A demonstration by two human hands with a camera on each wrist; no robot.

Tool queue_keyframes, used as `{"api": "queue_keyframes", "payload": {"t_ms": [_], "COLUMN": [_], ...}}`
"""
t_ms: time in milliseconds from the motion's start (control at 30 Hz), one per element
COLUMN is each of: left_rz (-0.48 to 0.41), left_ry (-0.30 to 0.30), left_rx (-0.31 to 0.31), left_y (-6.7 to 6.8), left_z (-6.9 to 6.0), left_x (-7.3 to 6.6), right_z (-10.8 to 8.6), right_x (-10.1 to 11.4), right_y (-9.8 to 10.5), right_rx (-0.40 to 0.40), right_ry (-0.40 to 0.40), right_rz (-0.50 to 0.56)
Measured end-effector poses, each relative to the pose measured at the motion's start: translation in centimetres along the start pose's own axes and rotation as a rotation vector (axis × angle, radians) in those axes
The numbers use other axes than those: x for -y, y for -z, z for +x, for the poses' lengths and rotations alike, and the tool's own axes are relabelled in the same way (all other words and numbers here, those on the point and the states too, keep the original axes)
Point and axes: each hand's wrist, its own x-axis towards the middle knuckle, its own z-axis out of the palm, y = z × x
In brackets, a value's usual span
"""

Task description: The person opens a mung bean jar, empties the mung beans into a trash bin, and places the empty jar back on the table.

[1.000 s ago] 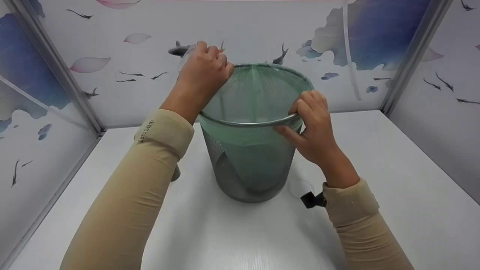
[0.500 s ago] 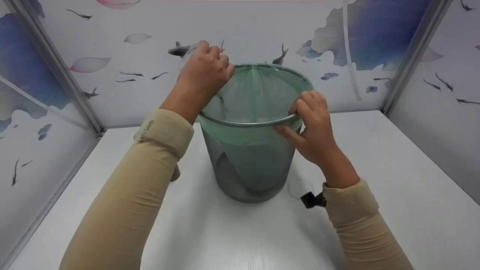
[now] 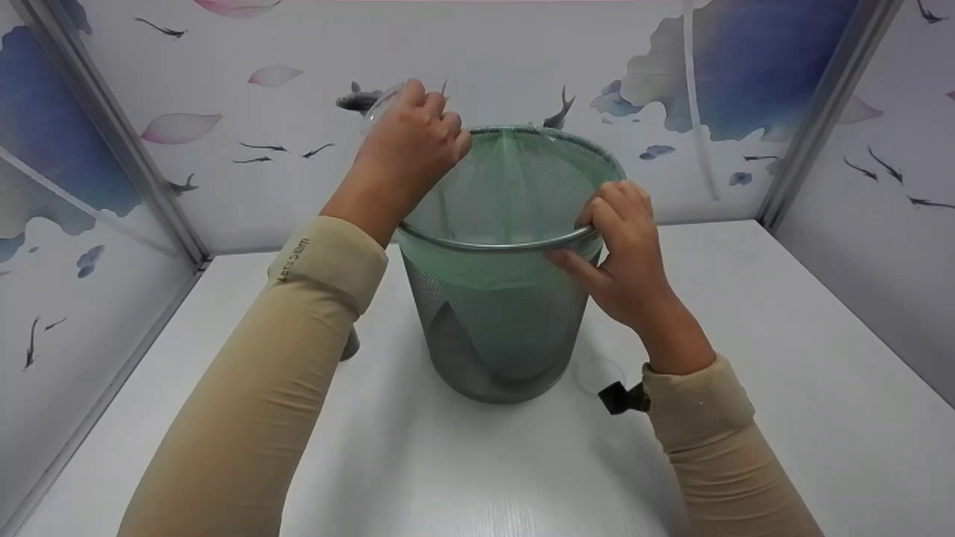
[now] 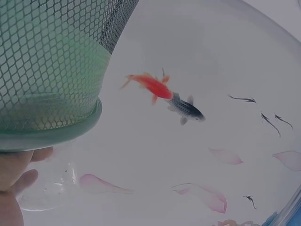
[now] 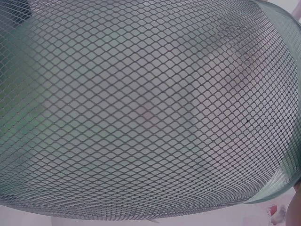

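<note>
A mesh wastebasket point(image 3: 515, 321) with a green bag lining point(image 3: 477, 268) folded over its rim stands on the white table. My left hand point(image 3: 418, 145), at the far left of the rim, holds a clear cup point(image 3: 382, 108), tilted and mostly hidden behind the fingers. In the left wrist view the same clear cup point(image 4: 51, 186) shows beside the fingers, under the rim in that picture. My right hand point(image 3: 623, 246) grips the basket's rim at the near right, thumb outside and fingers over the top. Mesh point(image 5: 141, 108) fills most of the right wrist view.
A dark, rounded object point(image 3: 351, 345) sits on the table point(image 3: 477, 462), partly hidden behind the left forearm. A faint clear round object point(image 3: 599, 373) lies right of the basket. Printed panels with fish and petals point(image 3: 272, 76) close in the back and sides.
My left hand has tipped slightly up and to the right with the cup. A small dark spot seen inside the basket half a second ago is gone. My right hand stays put.
</note>
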Motion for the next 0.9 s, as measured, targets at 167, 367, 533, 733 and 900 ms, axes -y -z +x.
{"api": "queue_keyframes", "payload": {"t_ms": [167, 367, 533, 733, 900], "left_rz": [0.012, 0.014, 0.015, 0.013, -0.015], "left_ry": [-0.007, -0.001, 0.020, 0.040, 0.007], "left_rx": [0.002, -0.019, -0.168, -0.082, -0.015], "left_y": [0.01, -0.03, -0.12, -0.04, -0.10], "left_z": [-0.01, -0.14, -0.35, -0.30, -0.27], "left_x": [-0.03, -0.05, -0.10, -0.10, 0.01], "right_z": [-0.02, 0.00, 0.04, 0.08, 0.08], "right_x": [-0.02, -0.05, -0.07, -0.09, -0.09], "right_y": [-0.02, -0.03, -0.03, -0.04, -0.16], "right_rx": [0.001, -0.001, 0.003, -0.007, -0.015], "right_ry": [-0.004, 0.001, 0.000, 0.001, 0.010], "right_rz": [0.004, 0.010, 0.008, 0.015, 0.017]}}
